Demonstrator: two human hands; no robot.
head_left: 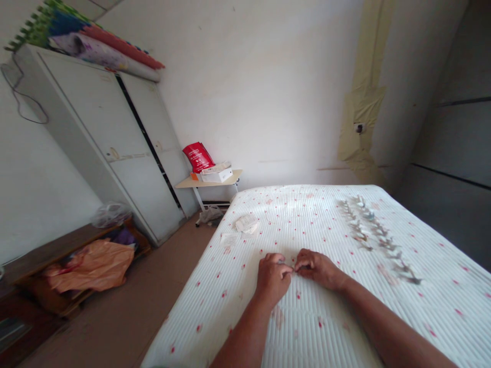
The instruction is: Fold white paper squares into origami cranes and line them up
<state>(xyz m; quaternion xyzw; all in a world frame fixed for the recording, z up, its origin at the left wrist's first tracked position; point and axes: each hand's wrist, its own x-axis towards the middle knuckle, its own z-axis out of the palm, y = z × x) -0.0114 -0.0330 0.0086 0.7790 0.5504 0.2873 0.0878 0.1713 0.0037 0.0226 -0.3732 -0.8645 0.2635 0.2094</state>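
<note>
Over the middle of the mattress [245,306], my left hand [273,276] and my right hand [318,270] almost touch at the fingertips. Fingers of both are curled into a pinch. Whatever lies between them is too small and too hidden to name. Up and to the right of my right hand stand rows of small folded paper figures [383,240], bird-like in shape, white and greyish. Beyond my left hand lies a loose pile of small printed paper sheets [246,223], with a single sheet [229,239] beside it.
A small table [184,182] past the far left corner bears a red bag [198,157] and a white box [218,175]. Grey metal cabinets [103,133] stand at left, with rolled mats [111,53] on top. An orange plastic bag [92,266] sits in a low wooden shelf [38,271].
</note>
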